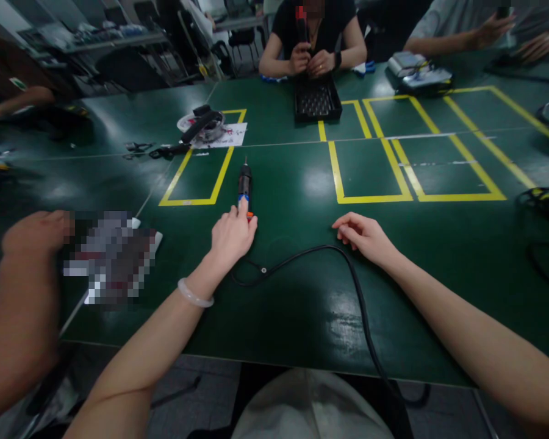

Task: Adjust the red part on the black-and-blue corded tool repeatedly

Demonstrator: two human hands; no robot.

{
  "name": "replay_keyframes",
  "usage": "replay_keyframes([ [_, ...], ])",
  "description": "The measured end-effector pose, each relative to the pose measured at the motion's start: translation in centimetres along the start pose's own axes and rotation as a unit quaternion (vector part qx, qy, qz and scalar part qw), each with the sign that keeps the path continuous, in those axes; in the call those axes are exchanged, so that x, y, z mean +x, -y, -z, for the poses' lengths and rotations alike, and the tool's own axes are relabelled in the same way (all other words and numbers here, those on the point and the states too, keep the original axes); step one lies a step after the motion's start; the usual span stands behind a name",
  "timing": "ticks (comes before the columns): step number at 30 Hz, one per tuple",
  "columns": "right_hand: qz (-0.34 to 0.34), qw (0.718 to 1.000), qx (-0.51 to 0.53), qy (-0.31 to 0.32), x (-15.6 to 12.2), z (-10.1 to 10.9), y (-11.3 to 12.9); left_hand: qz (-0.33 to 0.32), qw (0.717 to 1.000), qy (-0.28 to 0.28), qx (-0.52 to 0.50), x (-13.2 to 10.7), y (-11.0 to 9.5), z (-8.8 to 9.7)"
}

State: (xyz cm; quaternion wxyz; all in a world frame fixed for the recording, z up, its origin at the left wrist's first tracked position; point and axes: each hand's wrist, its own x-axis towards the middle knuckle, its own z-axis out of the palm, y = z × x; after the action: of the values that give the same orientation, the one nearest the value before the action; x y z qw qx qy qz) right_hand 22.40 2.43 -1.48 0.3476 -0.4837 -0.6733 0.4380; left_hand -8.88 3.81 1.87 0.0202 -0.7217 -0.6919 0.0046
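Note:
An electric screwdriver [244, 181], dark with a blue band and an orange part, lies on the green table with its bit pointing away from me. Over its rear part is my left hand [232, 235], index finger stretched along the top and the other fingers curled about the handle. A pale bracelet circles that wrist. The black cord [357, 286] runs from near my left hand in a loop across the table and over the front edge. My right hand [363, 236] rests on the table to the right, fingers loosely bent and holding nothing.
Yellow tape rectangles [375, 199] mark the green table [288, 329]. A black tray of small parts [318, 116] stands before a person opposite. A round container [201, 125] sits on paper at back left. Another person's arm [22, 305] reaches in beside a blurred-out item [114, 256].

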Motion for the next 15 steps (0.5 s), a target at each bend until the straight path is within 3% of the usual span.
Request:
replay_keyframes([
  [4, 0.065, 0.993, -0.089, -0.041, -0.1, -0.4, 0.6, -0.062, 0.998, -0.013, -0.013, -1.3, -4.8, 0.0],
  [9, 0.128, 0.983, -0.129, -0.016, -0.7, -1.3, 1.6, -0.120, 0.992, -0.017, -0.040, -2.0, -9.9, 0.0],
  [12, 0.126, 0.985, -0.117, 0.006, -0.9, -1.7, 1.6, -0.143, 0.989, -0.016, -0.045, -2.3, -12.1, 0.0],
  [15, 0.118, 0.988, -0.098, 0.009, -0.9, -1.8, 1.3, -0.164, 0.984, -0.017, -0.062, -2.4, -12.9, -0.1],
])
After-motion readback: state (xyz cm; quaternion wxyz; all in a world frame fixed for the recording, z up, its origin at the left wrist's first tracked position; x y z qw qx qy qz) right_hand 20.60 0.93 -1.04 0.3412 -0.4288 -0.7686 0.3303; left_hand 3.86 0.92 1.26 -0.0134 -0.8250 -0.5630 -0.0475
